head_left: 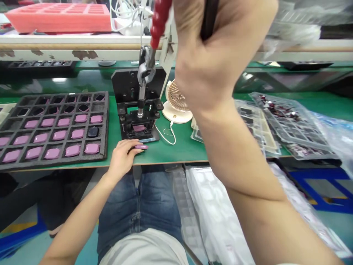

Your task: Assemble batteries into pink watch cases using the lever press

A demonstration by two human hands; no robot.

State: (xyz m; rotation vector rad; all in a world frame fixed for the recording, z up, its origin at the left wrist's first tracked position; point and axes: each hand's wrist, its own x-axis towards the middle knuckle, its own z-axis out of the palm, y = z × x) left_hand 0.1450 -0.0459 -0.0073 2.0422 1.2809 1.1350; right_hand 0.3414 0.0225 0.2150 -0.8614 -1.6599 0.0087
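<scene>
Near the table's front edge, my left hand (123, 154) has its fingers closed on a small purple rounded piece (141, 147), just in front of a black press fixture (140, 119). Another purple piece (138, 127) sits inside that fixture, under its metal plunger (141, 96). Above the plunger rises a toggle clamp (146, 70) with a red handle (160, 20). My right hand (217, 55) is raised close to the camera, beside the red handle. Its fingers are curled around a dark bar-like thing (210, 18), mostly hidden and cut off by the top edge.
Left of the fixture lies a dark foam tray (103, 147) with purple and black pieces. A small fan (176, 97) with a white cable stands behind, on the right. Plastic trays (295, 125) lie further right. A shelf (82, 51) carries pink foam (59, 23). Another person's leg (41, 198) shows lower left.
</scene>
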